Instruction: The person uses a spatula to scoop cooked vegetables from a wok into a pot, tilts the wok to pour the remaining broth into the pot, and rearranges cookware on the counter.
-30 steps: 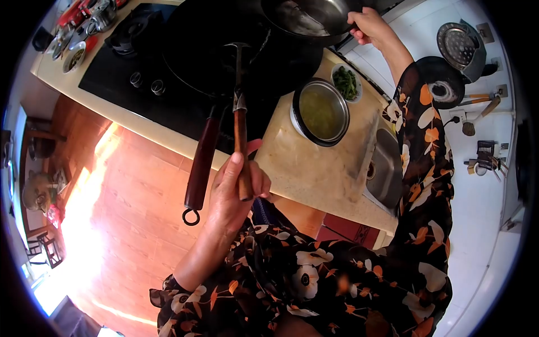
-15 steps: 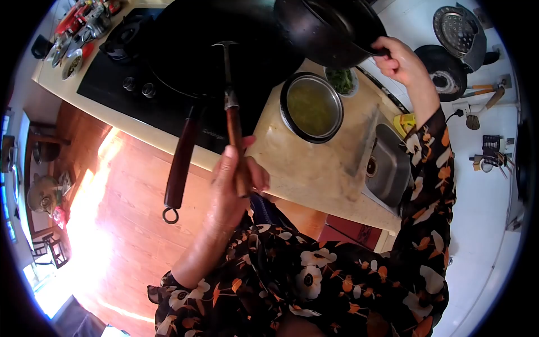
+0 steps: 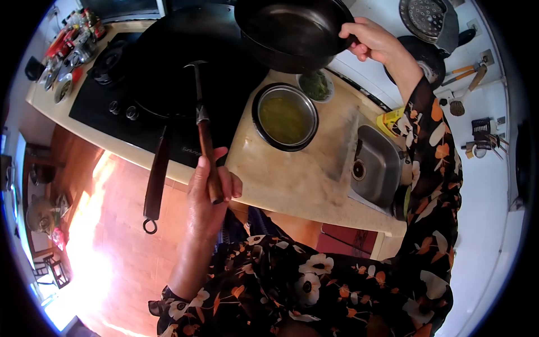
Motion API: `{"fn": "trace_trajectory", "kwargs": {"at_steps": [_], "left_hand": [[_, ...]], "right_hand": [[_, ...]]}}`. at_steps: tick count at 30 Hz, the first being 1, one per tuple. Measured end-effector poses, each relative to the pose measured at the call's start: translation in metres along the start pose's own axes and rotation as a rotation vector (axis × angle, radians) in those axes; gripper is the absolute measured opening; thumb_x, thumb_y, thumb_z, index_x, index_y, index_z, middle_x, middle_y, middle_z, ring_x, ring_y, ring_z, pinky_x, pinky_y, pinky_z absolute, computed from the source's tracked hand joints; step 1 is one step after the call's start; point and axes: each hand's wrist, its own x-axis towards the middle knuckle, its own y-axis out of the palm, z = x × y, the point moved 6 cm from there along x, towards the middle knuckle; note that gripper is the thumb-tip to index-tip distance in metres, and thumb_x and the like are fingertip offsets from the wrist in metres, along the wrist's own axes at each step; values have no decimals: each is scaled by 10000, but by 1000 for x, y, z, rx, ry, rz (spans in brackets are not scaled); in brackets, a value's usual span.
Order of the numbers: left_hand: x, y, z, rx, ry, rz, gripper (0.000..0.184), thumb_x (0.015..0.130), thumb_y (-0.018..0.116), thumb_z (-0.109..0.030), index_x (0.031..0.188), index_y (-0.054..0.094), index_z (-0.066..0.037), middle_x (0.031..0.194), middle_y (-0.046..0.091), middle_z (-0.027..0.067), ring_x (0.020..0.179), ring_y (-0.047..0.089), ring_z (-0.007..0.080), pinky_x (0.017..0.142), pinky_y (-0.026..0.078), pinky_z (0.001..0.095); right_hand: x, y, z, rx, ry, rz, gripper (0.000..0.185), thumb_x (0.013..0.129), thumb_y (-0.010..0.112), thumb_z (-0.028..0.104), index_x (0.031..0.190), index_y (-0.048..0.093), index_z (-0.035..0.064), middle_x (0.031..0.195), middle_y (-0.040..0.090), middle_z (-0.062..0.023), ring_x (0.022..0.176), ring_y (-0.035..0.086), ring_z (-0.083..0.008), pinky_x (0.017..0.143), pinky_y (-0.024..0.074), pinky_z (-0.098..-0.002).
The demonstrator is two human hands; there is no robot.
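My left hand [image 3: 201, 188] is closed around the wooden handle of a wok spatula [image 3: 208, 149]. Its metal head shows edge-on over the big dark wok [image 3: 168, 62], whose long handle [image 3: 156, 185] juts toward me beside that hand. High on the right, my right hand [image 3: 368, 40] grips the rim of a deep dark pan [image 3: 289, 28], raised above the wok's right side. The pan is tilted so that its bare-looking, shiny inside shows. Below the pan, on the counter, stands a round metal pot [image 3: 258, 126] with yellowish liquid in it.
A bowl [image 3: 331, 90] of green leaves stands behind the metal pot. To the right are a sink [image 3: 379, 163] and a yellow package [image 3: 390, 121]. Pans and utensils hang on the right wall [image 3: 477, 213]. Bottles and bowls crowd the counter's far left, beyond the stove [image 3: 92, 121].
My view has shifted, so the counter appears further left and lower. The dark pan has turned to show more of its inside and moved slightly left over the wok. Both hands keep their grip.
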Motion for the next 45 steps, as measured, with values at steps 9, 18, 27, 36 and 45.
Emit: {"fn": "trace_trajectory", "kwargs": {"at_steps": [9, 18, 27, 36, 45], "left_hand": [[-4, 3, -10, -6, 16, 23, 458, 981, 370, -374, 1172, 478, 29, 517, 418, 78, 534, 454, 204, 570, 383, 313], [-6, 6, -14, -2, -27, -16, 478, 975, 388, -390, 1180, 437, 39, 514, 441, 93, 535, 470, 214, 564, 392, 311], [-25, -14, -24, 55, -15, -134, 488, 981, 338, -366, 1180, 499, 49, 444, 357, 21, 484, 425, 156, 507, 353, 269], [25, 7, 22, -10, -58, -13, 410, 976, 407, -348, 1164, 439, 16, 584, 490, 99, 611, 510, 228, 641, 421, 351], [3, -9, 12, 206, -21, -212, 631, 964, 237, -534, 1176, 447, 22, 707, 566, 105, 689, 551, 208, 685, 434, 325]], "right_hand": [[63, 103, 46, -381, -204, -70, 271, 850, 465, 136, 1083, 503, 1, 552, 548, -89, 387, 517, -152, 333, 443, -309], [91, 123, 66, -853, -481, -467, 524, 807, 467, 152, 1310, 417, 15, 1078, 585, -266, 1068, 538, -389, 913, 431, -429], [80, 77, 42, -336, -234, -350, 225, 840, 481, 138, 980, 570, -15, 662, 622, -157, 459, 600, -213, 372, 467, -332], [35, 61, -29, 503, 237, 149, 262, 868, 508, 134, 650, 365, 107, 541, 371, 42, 346, 277, -6, 337, 220, -184], [-102, -59, -164, 388, 268, -208, 115, 820, 539, 158, 856, 464, 78, 532, 358, 31, 349, 274, -47, 343, 246, -228]]}}
